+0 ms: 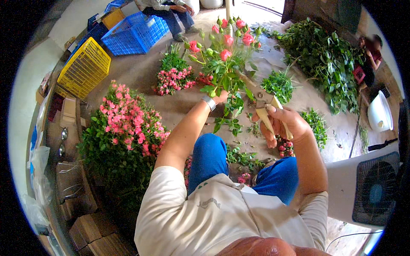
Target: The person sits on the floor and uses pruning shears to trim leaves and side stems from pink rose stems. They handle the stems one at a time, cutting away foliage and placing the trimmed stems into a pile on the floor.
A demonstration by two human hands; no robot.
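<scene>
My left hand (221, 97) is closed around the stems of a bunch of coral-pink roses (226, 54) with green buds and leaves; foliage partly hides its fingers. In my right hand (291, 121) are pruning shears (262, 97) with pale handles, spread apart. Their blades point up and left, close beside the rose stems; whether they touch a stem I cannot tell. Below the hands, cut greenery (243, 158) and small pink blooms (286, 147) lie on the floor around my knees.
A big heap of pink roses (132, 121) stands at my left. Beyond are a yellow crate (85, 66), a blue crate (134, 34) and a seated person. Leafy stems (324, 59) are piled far right, near another person, a white bucket (379, 112) and a fan (376, 190).
</scene>
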